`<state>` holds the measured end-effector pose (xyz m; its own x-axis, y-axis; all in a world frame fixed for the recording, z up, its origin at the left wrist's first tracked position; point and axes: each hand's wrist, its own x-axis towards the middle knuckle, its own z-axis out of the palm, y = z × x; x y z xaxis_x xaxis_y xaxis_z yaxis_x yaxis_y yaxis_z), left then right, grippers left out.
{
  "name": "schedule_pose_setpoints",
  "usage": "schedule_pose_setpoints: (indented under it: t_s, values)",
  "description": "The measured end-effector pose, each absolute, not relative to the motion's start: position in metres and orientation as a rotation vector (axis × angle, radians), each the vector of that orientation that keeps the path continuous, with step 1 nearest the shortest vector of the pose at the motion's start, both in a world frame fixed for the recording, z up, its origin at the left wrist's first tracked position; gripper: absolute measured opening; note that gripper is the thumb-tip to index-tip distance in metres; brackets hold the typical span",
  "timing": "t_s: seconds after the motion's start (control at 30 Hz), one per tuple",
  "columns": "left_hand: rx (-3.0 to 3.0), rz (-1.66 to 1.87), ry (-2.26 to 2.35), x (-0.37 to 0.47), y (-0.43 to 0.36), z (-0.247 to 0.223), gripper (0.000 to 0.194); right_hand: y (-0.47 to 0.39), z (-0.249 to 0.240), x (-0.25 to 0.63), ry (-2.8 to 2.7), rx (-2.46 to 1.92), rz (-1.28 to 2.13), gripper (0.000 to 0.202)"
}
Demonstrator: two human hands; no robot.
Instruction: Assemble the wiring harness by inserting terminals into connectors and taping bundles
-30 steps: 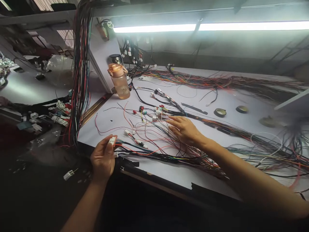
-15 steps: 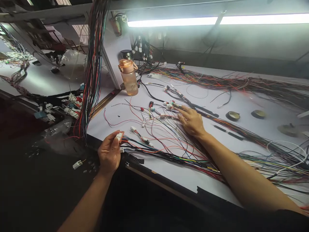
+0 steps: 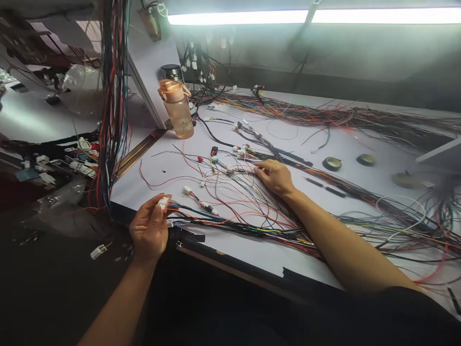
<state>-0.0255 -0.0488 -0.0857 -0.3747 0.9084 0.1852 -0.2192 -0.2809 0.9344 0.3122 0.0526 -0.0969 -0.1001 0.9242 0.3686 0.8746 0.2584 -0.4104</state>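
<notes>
Near the table's front left edge, my left hand (image 3: pixel 149 230) grips a white and orange connector (image 3: pixel 163 202) between thumb and fingers. A bundle of dark and coloured wires (image 3: pixel 230 225) runs from it to the right. My right hand (image 3: pixel 275 177) lies over the thin wires in the middle, its thumb and forefinger together; whatever is between them is too small to make out. Several small connectors (image 3: pixel 239 152) rest just left of my right hand. A white connector with a short lead (image 3: pixel 187 191) lies between my hands.
An orange-lidded bottle (image 3: pixel 176 110) stands at the back left beside a hanging wire bundle (image 3: pixel 114 96). Tape rolls (image 3: pixel 332 164) lie at the right. Long loose wires (image 3: pixel 306 113) stretch along the back. A lamp (image 3: pixel 237 18) hangs above.
The view has shifted, so the scene sits further left and slightly higher. My right hand's fingers, spread before, have drawn together over the wires. My left hand still holds the connector.
</notes>
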Motion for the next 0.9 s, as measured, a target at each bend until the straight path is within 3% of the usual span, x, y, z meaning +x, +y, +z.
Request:
schedule_pose_setpoints:
  t_s: [0.33,0.57,0.9]
  values:
    - [0.990,1.791,1.090,-0.021,-0.045,-0.083,0.026,0.016,-0.039,0.315,-2.234,-1.403,0.269,0.028]
    - [0.973,1.638,1.117,-0.026,-0.045,-0.066,0.038,-0.067,-0.064,0.281,-2.421,-1.229,0.205,0.032]
    - [1.506,1.197,1.446,-0.065,-0.033,-0.076,0.044,-0.081,-0.084,0.266,-2.430,-1.143,0.016,0.020]
